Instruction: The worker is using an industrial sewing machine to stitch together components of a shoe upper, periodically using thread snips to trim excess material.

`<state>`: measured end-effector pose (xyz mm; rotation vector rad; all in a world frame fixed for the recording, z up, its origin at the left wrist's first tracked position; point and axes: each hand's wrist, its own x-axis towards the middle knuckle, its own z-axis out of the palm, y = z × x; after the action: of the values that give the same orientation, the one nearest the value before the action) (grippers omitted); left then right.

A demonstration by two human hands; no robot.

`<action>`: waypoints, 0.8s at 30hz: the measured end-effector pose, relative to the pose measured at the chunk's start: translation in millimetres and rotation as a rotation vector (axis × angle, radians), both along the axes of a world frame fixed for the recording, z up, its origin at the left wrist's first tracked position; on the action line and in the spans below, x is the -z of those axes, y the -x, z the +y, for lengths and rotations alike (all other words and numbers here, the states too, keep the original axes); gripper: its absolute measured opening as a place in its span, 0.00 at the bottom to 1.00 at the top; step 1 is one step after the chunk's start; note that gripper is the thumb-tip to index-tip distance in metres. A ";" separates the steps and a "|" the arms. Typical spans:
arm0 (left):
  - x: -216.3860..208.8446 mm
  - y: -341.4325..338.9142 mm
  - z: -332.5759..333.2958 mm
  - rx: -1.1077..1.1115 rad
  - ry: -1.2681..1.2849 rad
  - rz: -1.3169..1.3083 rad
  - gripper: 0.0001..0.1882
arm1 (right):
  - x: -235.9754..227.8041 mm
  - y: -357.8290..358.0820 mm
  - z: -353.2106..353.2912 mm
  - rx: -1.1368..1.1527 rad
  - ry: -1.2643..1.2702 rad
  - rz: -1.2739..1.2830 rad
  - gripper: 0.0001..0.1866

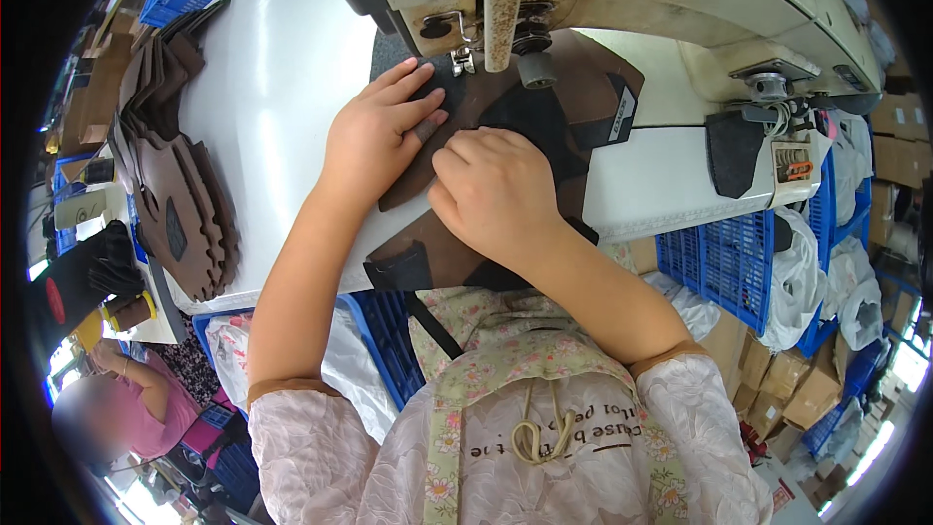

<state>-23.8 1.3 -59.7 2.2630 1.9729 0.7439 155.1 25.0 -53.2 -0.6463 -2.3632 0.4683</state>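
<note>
A brown leather piece [607,68] with black patches lies under the sewing machine [641,0] on the white table. The metal presser foot [463,61] stands over its far left part. My left hand [379,136] rests flat on the leather, fingers stretched out, their tips just left of the presser foot. Nearer to me, my right hand [501,190] is closed, its fingertips curled under and pinching the leather beside a black patch [530,112]. The exact grip is hidden by the knuckles. A brown flap [428,243] of the work hangs toward the table's front edge.
A stack of cut brown leather pieces [180,194] lies on the left of the white table [272,68]. A loose black piece [734,151] lies at the right. Blue crates [714,267] with plastic bags stand below. A person in pink [160,408] sits at the lower left.
</note>
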 end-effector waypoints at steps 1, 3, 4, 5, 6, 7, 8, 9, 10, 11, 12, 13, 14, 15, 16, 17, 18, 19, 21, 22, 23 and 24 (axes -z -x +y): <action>-0.2 0.3 0.2 -0.001 0.000 -0.002 0.11 | -0.1 0.1 -0.6 -0.001 0.000 -0.002 0.07; -0.3 1.7 1.6 -0.004 0.002 0.030 0.11 | -0.4 1.2 -1.1 0.010 -0.028 -0.007 0.07; 0.1 2.7 1.7 -0.005 0.000 0.028 0.11 | -0.7 1.6 -1.5 0.009 -0.030 -0.009 0.07; 0.5 3.8 1.8 0.000 -0.008 0.029 0.11 | -1.0 1.9 -1.8 0.008 -0.035 -0.020 0.07; 0.9 4.5 2.1 0.005 -0.016 0.031 0.11 | -1.0 2.4 -2.1 0.007 -0.041 -0.030 0.06; 0.6 4.9 2.6 0.004 -0.019 0.029 0.11 | -1.2 2.8 -2.4 0.005 -0.044 -0.032 0.06; -0.5 5.2 3.4 0.010 -0.009 0.031 0.11 | -1.5 3.2 -2.6 0.012 -0.039 -0.037 0.06; -0.8 5.7 4.1 0.016 0.000 0.032 0.11 | -1.5 3.7 -2.7 0.018 -0.035 -0.042 0.06; 0.1 6.6 5.2 0.015 -0.003 0.031 0.11 | -0.8 4.5 -2.4 0.017 -0.037 -0.043 0.06; 1.5 7.7 6.4 0.011 -0.005 0.042 0.11 | 0.3 5.4 -1.7 0.021 -0.052 -0.040 0.06; 2.1 8.7 7.4 0.008 -0.007 0.054 0.11 | 0.6 6.3 -1.1 0.025 -0.066 -0.036 0.06; 2.1 9.3 8.3 0.007 -0.008 0.053 0.11 | 0.4 7.2 -0.6 0.024 -0.067 -0.036 0.06; 2.1 9.7 9.0 -0.003 -0.004 0.055 0.11 | 0.0 8.2 -0.2 0.030 -0.062 -0.044 0.06; 2.3 10.1 10.0 -0.011 0.001 0.057 0.11 | -0.4 8.9 0.4 0.037 -0.056 -0.052 0.06; 2.5 10.3 10.8 -0.012 0.000 0.057 0.11 | -1.4 9.5 0.8 0.036 -0.058 -0.052 0.06; 2.9 10.5 11.4 -0.017 -0.005 0.057 0.11 | -2.8 9.9 1.2 0.046 -0.055 -0.061 0.05; 3.1 11.0 12.2 -0.022 -0.009 0.059 0.12 | -3.7 10.4 1.8 0.055 -0.053 -0.070 0.05; 3.4 11.6 13.6 -0.023 -0.011 0.059 0.12 | -3.7 10.9 2.6 0.055 -0.054 -0.070 0.05; 4.3 13.0 16.7 -0.027 0.024 0.031 0.12 | -3.4 11.6 4.6 0.061 -0.032 -0.083 0.05; 5.5 14.2 18.0 -0.026 0.023 0.030 0.12 | -3.6 12.3 5.0 0.061 -0.034 -0.084 0.05; 7.0 15.9 19.3 -0.026 0.018 0.032 0.12 | -4.1 13.2 5.2 0.072 -0.047 -0.076 0.05; 7.1 16.6 20.2 -0.027 0.014 0.035 0.12 | -4.1 14.3 5.4 0.083 -0.060 -0.068 0.05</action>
<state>-40.4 21.6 -66.8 2.2609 2.0212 0.6955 140.9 30.4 -49.1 -0.7400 -2.3941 0.3430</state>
